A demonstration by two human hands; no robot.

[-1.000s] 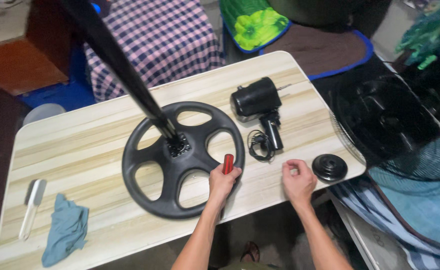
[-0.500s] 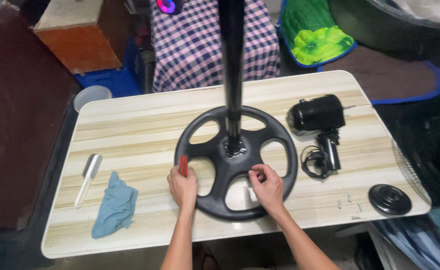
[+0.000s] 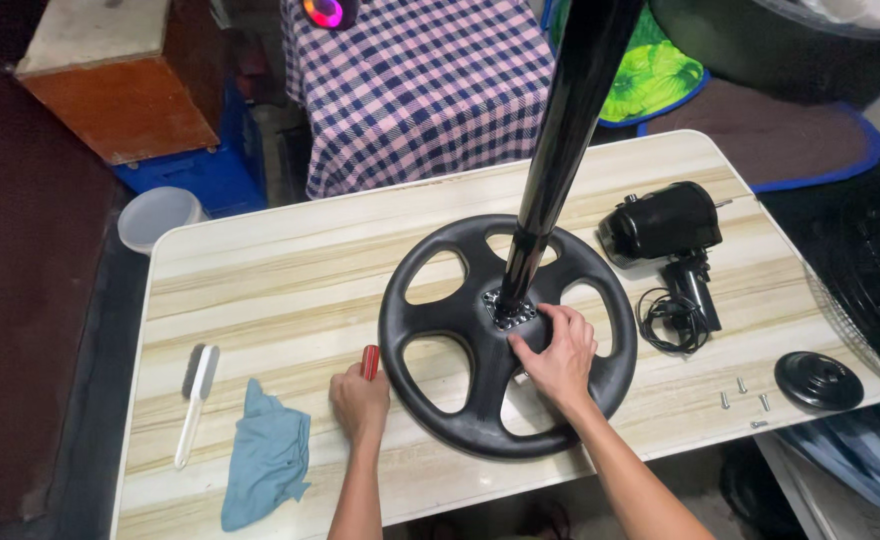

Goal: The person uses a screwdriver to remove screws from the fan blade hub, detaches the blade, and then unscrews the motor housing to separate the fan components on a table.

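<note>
Right hand point(image 3: 557, 360): my fingers rest at the hub of the black fan base point(image 3: 505, 335), beside the pole point(image 3: 560, 150).
Left hand point(image 3: 360, 398): closed around a red-handled tool point(image 3: 370, 360), touching the base's rim.
Worktop point(image 3: 280, 290): blue cloth point(image 3: 265, 455), brush point(image 3: 197, 400), fan motor point(image 3: 665, 225), screws point(image 3: 742, 393).

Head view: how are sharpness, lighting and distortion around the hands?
Head view: right hand, left hand and fan base are sharp, evenly lit, with soft shadows; the pole slants steeply and the table edges bow, wide-angle distortion; the left margin is dark.
</note>
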